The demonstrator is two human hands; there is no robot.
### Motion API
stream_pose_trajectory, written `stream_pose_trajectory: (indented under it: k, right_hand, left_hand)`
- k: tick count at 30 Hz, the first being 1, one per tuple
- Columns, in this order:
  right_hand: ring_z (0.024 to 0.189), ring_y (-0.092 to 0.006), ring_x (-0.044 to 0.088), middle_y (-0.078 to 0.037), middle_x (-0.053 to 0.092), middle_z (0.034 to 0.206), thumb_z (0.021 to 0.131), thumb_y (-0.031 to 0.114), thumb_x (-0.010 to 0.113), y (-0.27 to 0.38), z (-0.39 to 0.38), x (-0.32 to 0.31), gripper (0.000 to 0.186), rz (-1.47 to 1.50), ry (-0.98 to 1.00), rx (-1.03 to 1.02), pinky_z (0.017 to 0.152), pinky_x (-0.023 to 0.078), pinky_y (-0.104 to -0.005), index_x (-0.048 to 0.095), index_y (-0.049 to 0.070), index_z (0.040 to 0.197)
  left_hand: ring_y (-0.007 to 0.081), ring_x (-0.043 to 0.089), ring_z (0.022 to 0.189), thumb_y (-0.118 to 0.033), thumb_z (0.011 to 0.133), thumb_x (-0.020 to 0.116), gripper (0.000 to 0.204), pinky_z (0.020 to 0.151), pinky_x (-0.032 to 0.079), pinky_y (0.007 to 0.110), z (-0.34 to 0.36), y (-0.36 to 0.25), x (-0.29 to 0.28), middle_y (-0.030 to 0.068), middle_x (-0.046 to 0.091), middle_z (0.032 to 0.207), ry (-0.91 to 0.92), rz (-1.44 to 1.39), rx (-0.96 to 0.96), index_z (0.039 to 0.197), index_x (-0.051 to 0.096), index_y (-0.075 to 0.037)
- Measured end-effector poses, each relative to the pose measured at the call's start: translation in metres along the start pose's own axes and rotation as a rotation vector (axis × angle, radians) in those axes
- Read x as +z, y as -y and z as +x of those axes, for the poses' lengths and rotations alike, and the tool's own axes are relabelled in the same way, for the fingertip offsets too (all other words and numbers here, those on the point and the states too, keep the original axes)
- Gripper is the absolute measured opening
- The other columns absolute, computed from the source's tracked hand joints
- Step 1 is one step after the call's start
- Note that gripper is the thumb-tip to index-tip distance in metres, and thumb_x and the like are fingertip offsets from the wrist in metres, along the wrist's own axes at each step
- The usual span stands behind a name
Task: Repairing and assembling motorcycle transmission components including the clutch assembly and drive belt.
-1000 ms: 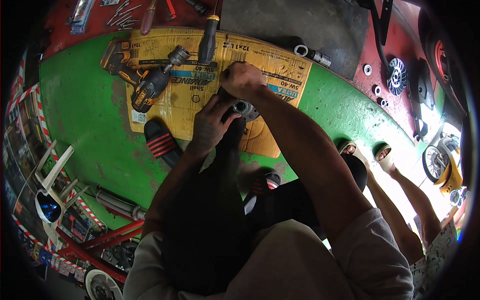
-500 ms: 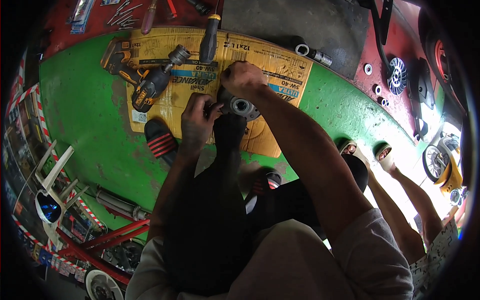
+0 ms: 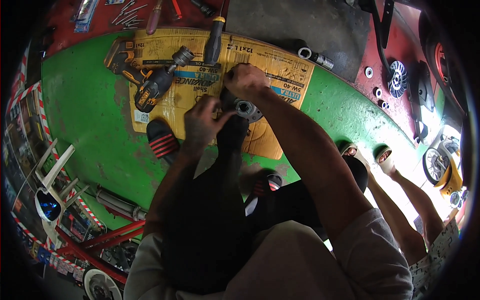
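Observation:
My right hand (image 3: 247,80) is closed around the dark upper end of a metal part (image 3: 252,114) with a silver ring, which rests on the yellow cardboard sheet (image 3: 270,137); what exactly the fingers grip is partly hidden. Just left of the ring is my left hand (image 3: 202,122), slightly blurred, fingers bent and thumb apart, reaching toward the part with nothing visible in it. My black-covered foot (image 3: 232,135) lies against the part's lower side. A yellow-and-black cordless impact driver (image 3: 152,87) with a socket and a dark-handled screwdriver (image 3: 214,42) lie on the cardboard.
Loose tools (image 3: 152,17) lie on the red surface behind; a socket tool (image 3: 320,59), bearings, fan wheel (image 3: 397,77) and black covers sit at right. A striped slide (image 3: 162,142) is left of my foot. Another person's legs (image 3: 420,200) stand at right. A red frame (image 3: 100,240) is lower left.
My left hand moved left off the ring and opened, then its thumb extended back toward the part. My right hand keeps its grip. The whole view shifted slightly.

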State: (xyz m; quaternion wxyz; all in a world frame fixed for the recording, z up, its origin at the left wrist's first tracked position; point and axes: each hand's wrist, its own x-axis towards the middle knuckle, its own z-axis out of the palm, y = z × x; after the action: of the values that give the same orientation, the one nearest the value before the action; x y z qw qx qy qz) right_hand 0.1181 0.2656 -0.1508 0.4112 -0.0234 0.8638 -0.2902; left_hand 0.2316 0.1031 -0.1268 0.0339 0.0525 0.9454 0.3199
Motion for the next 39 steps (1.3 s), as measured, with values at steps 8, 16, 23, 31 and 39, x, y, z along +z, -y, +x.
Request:
stream_pose_trajectory:
  k: [8,16,23,31,39]
  right_hand:
    - [0.105,-0.0371,0.07,-0.022,0.073,0.108,0.095,0.052,0.049,-0.01,0.008,0.011,0.057,-0.127,-0.072,-0.133,0.094,0.055,-0.0441,0.075,0.001,0.104]
    - [0.103,-0.0385,0.07,-0.024,0.073,0.104,0.097,0.046,0.047,-0.007,0.004,0.005,0.053,-0.047,-0.074,-0.052,0.095,0.055,-0.0454,0.075,0.0,0.099]
    - [0.108,-0.0393,0.068,-0.023,0.072,0.111,0.097,0.044,0.044,-0.008,0.007,0.005,0.052,-0.044,-0.024,-0.031,0.099,0.053,-0.046,0.074,0.002,0.107]
    - [0.108,-0.0373,0.069,-0.023,0.073,0.109,0.096,0.061,0.046,-0.003,-0.004,-0.001,0.067,-0.097,0.0,-0.026,0.097,0.054,-0.0448,0.074,0.001,0.106]
    - [0.107,-0.0374,0.07,-0.023,0.073,0.109,0.099,0.057,0.042,0.003,0.004,0.006,0.064,-0.054,-0.06,-0.005,0.096,0.054,-0.0445,0.074,0.002,0.109]
  left_hand:
    - [0.0237,0.069,0.084,-0.04,0.072,0.089,0.052,0.069,0.058,0.036,0.001,-0.011,0.033,0.0046,0.064,0.097,-0.057,-0.009,0.238,0.106,0.066,-0.009]
    - [0.0233,0.068,0.086,-0.034,0.077,0.086,0.054,0.07,0.056,0.034,-0.004,-0.01,0.035,0.0046,0.064,0.105,-0.009,0.03,0.26,0.121,0.067,-0.009]
    - [0.0237,0.068,0.09,-0.029,0.079,0.084,0.052,0.073,0.057,0.035,-0.005,-0.011,0.025,0.0054,0.064,0.107,0.05,0.038,0.261,0.124,0.066,-0.009]
    - [0.0278,0.068,0.094,-0.027,0.073,0.09,0.052,0.077,0.058,0.037,-0.002,-0.024,0.027,0.008,0.063,0.104,0.008,-0.06,0.11,0.112,0.064,-0.006]
    - [0.029,0.068,0.092,-0.029,0.074,0.089,0.052,0.076,0.059,0.037,-0.01,-0.023,0.039,0.0096,0.064,0.106,-0.084,-0.046,0.139,0.112,0.066,-0.004]
